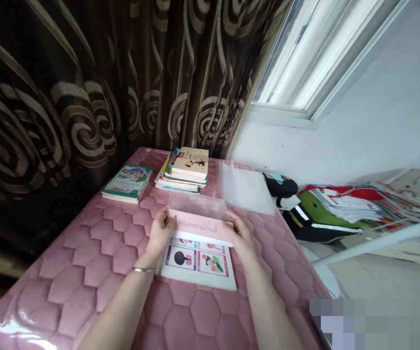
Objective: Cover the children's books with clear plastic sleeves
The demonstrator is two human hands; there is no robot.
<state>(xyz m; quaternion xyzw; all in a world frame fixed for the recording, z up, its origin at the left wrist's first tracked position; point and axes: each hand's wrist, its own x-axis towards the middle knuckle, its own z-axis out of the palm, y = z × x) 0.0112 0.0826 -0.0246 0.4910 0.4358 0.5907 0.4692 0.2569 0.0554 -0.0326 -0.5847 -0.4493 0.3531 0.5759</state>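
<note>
A picture book [198, 262] with colourful squares lies open-faced on the pink quilted table cover [96, 262]. Its pink cover flap [200, 226] is lifted, with a clear plastic sleeve [197, 204] over its far edge. My left hand [160, 232] grips the left end of the flap and sleeve, fingers curled. My right hand [241, 236] holds the right end the same way. A thin bracelet circles my left wrist.
A green book [128, 182] and a stack of books [186, 170] lie at the far side. A pile of clear sleeves [246, 189] sits to the right. Dark patterned curtains hang behind. Bags and papers [341, 204] clutter the right.
</note>
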